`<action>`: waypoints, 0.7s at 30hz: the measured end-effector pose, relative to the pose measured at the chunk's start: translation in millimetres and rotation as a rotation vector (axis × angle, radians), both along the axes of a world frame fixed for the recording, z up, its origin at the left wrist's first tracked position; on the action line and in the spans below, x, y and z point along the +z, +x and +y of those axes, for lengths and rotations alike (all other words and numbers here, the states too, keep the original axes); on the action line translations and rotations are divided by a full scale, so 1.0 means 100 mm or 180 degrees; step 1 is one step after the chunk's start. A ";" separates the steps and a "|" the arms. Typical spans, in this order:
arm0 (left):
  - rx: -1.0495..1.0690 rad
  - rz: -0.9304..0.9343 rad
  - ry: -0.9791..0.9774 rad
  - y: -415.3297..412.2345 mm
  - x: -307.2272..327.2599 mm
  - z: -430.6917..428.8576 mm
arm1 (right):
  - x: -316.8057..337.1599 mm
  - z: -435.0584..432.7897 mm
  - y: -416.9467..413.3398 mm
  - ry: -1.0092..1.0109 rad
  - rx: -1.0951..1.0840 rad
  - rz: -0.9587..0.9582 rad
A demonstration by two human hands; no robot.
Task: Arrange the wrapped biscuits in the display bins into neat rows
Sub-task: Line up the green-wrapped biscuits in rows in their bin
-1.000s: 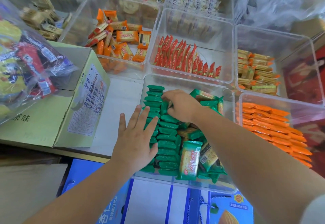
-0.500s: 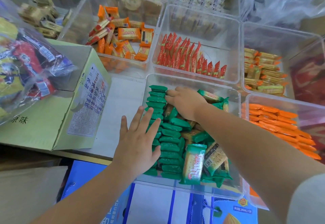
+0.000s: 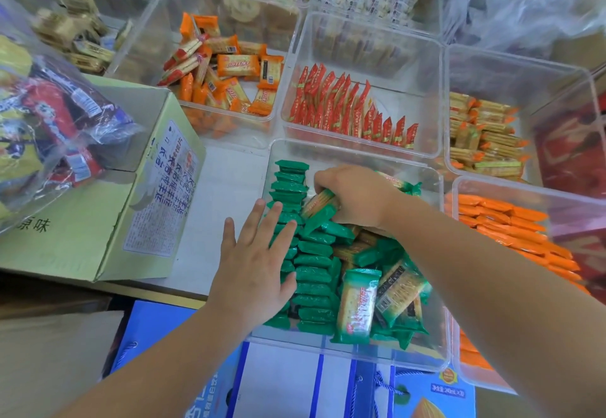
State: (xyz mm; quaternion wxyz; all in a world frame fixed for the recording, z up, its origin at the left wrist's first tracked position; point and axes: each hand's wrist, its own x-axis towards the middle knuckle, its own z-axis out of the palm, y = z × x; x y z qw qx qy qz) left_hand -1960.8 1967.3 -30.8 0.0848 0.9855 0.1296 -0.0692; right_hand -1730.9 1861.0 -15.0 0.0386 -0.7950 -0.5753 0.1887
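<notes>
A clear plastic bin (image 3: 439, 357) in front of me holds green-wrapped biscuits (image 3: 313, 265). Two rows stand on edge along its left side; loose packs lie jumbled on the right (image 3: 398, 293). My left hand (image 3: 254, 263) lies flat with fingers spread against the left row. My right hand (image 3: 357, 196) is closed around a green biscuit pack (image 3: 319, 209) near the far end of the second row, holding it tilted.
Other clear bins surround it: loose orange packs (image 3: 229, 70), a red row (image 3: 344, 106), yellow-orange packs (image 3: 485, 135), an orange row (image 3: 511, 227). A cardboard box (image 3: 82, 221) with a bagged snack pack (image 3: 49, 122) stands at left. Blue cartons (image 3: 295, 385) lie below.
My right hand has closed on a green pack and lifted it slightly at the far end of the rows. My left hand stays pressed on the left row.
</notes>
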 end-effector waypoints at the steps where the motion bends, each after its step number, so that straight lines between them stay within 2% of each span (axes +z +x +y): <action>1: -0.0001 0.0023 0.0009 0.00 0.00 0.00 | 0.04 -0.05 0.01 0.0009 -0.0133 0.0083; 3: -0.0012 0.0065 0.0028 0.00 0.00 0.00 | 0.08 -0.17 0.03 0.0167 -0.0464 0.0185; 6: -0.0010 0.0077 0.0034 -0.01 0.01 0.00 | 0.08 -0.35 0.03 0.0572 -0.1391 0.0488; 10: -0.0223 0.0016 0.0259 -0.01 0.02 -0.02 | -0.04 -0.51 -0.07 0.0663 -0.2222 0.1026; 13: -0.0793 -0.0139 0.0407 0.02 0.04 -0.07 | -0.10 -0.57 -0.18 0.0692 -0.2384 0.1204; 16: -0.0939 -0.0006 0.0200 0.19 0.09 -0.14 | -0.09 -0.56 -0.24 0.0708 -0.2362 0.1183; 18: -0.0970 0.0233 -0.0047 0.38 0.08 -0.19 | -0.05 -0.55 -0.24 0.0755 -0.2336 0.1026; 21: -0.1170 0.0632 -0.0014 0.64 0.07 -0.26 | 0.04 -0.56 -0.24 0.0701 -0.2319 0.0522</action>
